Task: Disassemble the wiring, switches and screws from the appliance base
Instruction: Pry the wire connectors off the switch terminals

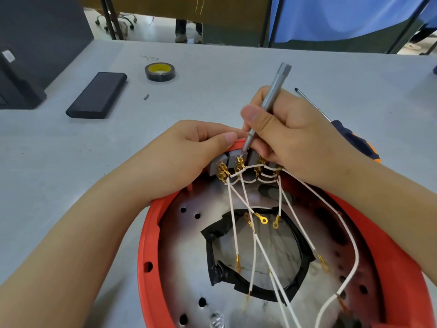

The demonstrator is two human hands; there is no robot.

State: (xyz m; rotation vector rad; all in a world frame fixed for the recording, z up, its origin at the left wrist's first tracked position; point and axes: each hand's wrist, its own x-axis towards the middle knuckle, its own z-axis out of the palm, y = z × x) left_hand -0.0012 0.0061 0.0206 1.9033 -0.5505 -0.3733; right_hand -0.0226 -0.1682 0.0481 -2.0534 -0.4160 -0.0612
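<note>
A round red appliance base (147, 235) lies open side up at the near table edge, with a metal plate (186, 247) inside it. Grey switches (233, 159) sit in a row at its far rim, gold terminals on their backs. Several white wires (236, 233) run from them across the plate and end in gold ring lugs. My left hand (189, 150) grips the far rim beside the switches, thumb on top. My right hand (290, 131) holds a slim grey metal screwdriver (269, 102) like a pen, its tip down between two switches.
On the grey table behind the base lie a black flat case (97, 95), a roll of black tape (159, 71) and a small loose bit (146, 97). A larger screwdriver (350, 136) with a blue-orange handle lies right of my right hand. A dark box (16, 84) stands far left.
</note>
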